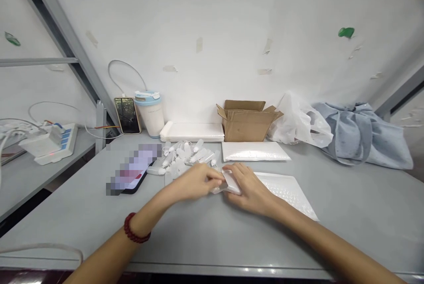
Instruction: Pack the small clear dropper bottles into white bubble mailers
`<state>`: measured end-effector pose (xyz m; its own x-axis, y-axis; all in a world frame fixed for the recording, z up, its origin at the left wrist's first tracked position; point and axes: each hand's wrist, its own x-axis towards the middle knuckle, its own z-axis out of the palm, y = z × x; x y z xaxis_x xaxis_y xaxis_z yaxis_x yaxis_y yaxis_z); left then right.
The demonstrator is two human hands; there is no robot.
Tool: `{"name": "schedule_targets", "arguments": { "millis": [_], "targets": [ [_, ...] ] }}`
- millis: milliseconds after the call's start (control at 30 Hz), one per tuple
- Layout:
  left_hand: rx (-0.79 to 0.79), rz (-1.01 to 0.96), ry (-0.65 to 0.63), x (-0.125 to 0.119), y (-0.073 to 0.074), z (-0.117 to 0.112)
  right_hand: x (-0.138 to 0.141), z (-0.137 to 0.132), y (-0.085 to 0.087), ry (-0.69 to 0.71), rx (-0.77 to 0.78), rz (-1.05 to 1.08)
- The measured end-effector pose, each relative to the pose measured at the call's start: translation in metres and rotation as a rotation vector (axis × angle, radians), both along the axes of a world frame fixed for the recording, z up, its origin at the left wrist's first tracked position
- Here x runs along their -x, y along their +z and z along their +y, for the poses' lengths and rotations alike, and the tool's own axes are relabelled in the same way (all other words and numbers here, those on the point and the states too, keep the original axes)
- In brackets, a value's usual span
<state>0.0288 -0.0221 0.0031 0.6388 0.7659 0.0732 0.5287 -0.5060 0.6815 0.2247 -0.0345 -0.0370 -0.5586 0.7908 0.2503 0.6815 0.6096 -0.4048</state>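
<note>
Near the middle of the table, both hands are on a small white packet (232,182) with a clear plastic edge. My left hand (198,181), a dark red bead bracelet on its wrist, pinches the packet's left end. Gripping the packet from the other side, my right hand (249,188) has its fingers over the top and its thumb below. What is inside the packet cannot be made out. A white bubble mailer (291,193) lies flat, partly under my right forearm. Just behind my left hand is a heap of small translucent white capped pieces (180,158).
Behind are another bubble mailer (255,152), a stack of white mailers (192,133) and an open cardboard box (247,125). A plastic bag (291,120) and blue cloth bag (380,138) stand right; a phone (141,171), cup (150,116) and upright phone (127,116) left.
</note>
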Motion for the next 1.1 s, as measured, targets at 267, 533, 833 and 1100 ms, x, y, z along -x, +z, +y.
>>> {"name": "schedule_targets", "arguments": {
  "millis": [267, 533, 833, 1100],
  "targets": [
    [-0.448, 0.332, 0.516, 0.033, -0.009, 0.034, -0.004, -0.002, 0.010, 0.010, 0.123, -0.176],
    [-0.489, 0.371, 0.383, 0.026, -0.021, 0.036, -0.029, 0.013, 0.009, 0.000, 0.168, -0.192],
    [-0.371, 0.101, 0.326, 0.029, 0.002, 0.024, -0.026, 0.012, 0.008, -0.020, 0.137, -0.022],
    [-0.285, 0.253, 0.013, 0.020, 0.004, 0.009, -0.023, 0.011, 0.005, -0.014, 0.122, -0.015]
  ]
}}
